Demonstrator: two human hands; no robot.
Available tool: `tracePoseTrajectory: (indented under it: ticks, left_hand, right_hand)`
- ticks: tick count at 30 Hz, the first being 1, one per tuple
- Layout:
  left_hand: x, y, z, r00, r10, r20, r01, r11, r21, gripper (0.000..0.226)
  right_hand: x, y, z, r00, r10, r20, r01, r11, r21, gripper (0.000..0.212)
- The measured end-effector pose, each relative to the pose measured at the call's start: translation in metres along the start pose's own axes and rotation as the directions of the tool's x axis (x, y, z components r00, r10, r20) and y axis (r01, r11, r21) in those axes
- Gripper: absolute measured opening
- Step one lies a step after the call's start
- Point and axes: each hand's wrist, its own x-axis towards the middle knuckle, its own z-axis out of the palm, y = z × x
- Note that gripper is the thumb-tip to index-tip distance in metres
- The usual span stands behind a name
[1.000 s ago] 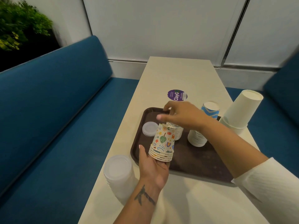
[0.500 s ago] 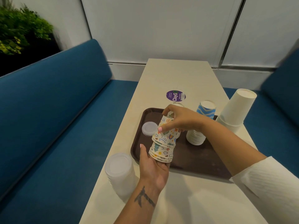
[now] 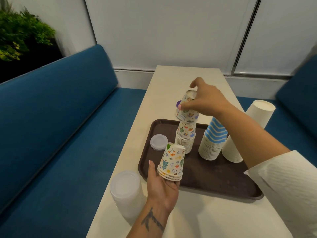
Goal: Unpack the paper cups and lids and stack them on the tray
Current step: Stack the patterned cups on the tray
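Two hands lift printed cups over a brown tray (image 3: pixel 214 179) on a pale counter (image 3: pixel 187 74).
The counter runs between blue benches (image 3: pixel 56 103) toward a white panelled wall; a plant (image 3: pixel 20 31) sits beyond the tray's far-left side. The right hand (image 3: pixel 204 100) pinches a few upside-down cups (image 3: pixel 187 114) just above the printed stack (image 3: pixel 185 136) on the tray. The left hand (image 3: pixel 161 188) cradles a short nested cup set (image 3: pixel 171 162) at the tray's near-left edge. Striped (image 3: pixel 212 140) and plain white stacks (image 3: pixel 231 150) stand on the tray's right; one lid (image 3: pixel 158 142) lies on its left. A lid stack (image 3: pixel 126 189) rests on the counter left of the tray.
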Motion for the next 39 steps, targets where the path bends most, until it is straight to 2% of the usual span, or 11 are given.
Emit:
tracePoseTrajectory:
  ticks: [6,10,15,17,21,23,25,28,30,32,39]
  left_hand:
    - [0.005,0.001,0.003,1.0,-0.015,-0.022,0.015,1.0,-0.005,0.048]
    - [0.01,0.001,0.004,0.999,-0.032,-0.029,0.032,0.999,-0.013,0.049]
    - [0.012,0.001,0.006,0.999,-0.028,-0.029,0.028,1.0,0.001,0.049]
    - [0.012,0.002,0.007,1.0,-0.021,-0.019,0.021,1.0,0.008,0.051]
    - [0.011,0.003,0.011,1.0,-0.007,0.005,0.007,1.0,-0.003,0.057]
    - [0.008,0.003,0.014,1.0,0.005,0.011,-0.005,1.0,-0.005,0.058]
    - [0.005,0.002,0.017,1.0,0.017,0.021,-0.017,1.0,0.006,0.06]
    - [-0.001,0.002,0.019,0.999,0.027,0.046,-0.027,1.0,0.008,0.064]
    - [-0.004,0.002,0.019,0.998,0.026,0.058,-0.027,1.0,0.012,0.066]
    - [-0.007,0.001,0.017,0.997,0.025,0.068,-0.026,1.0,0.016,0.067]
    - [-0.014,0.001,0.01,0.997,0.028,0.073,-0.031,0.999,0.041,0.066]
  right_hand:
    - [0.013,0.014,0.025,1.0,0.006,-0.004,-0.007,0.975,-0.224,0.073]
    - [0.017,0.026,0.044,0.998,0.026,0.056,-0.009,0.958,-0.286,0.07]
    - [0.015,0.04,0.059,0.98,0.089,0.176,-0.019,0.93,-0.367,0.089]
    - [0.011,0.038,0.057,0.99,0.059,0.13,-0.004,0.922,-0.387,0.09]
    - [-0.008,0.016,0.042,0.987,-0.144,-0.069,0.122,0.959,-0.256,0.061]
    - [-0.019,0.008,0.039,0.983,-0.184,-0.001,0.181,0.968,-0.176,0.05]
    - [-0.031,0.004,0.041,0.971,-0.162,0.176,0.187,0.972,-0.142,0.052]
    - [-0.045,0.003,0.046,0.887,-0.069,0.456,0.129,0.986,-0.103,0.06]
    - [-0.05,0.004,0.049,0.83,-0.032,0.557,0.068,0.997,-0.044,0.06]
    - [-0.053,0.006,0.051,0.819,-0.029,0.573,0.025,1.0,0.015,0.057]
    - [-0.047,0.002,0.037,0.896,0.008,0.444,-0.078,0.987,0.14,0.052]
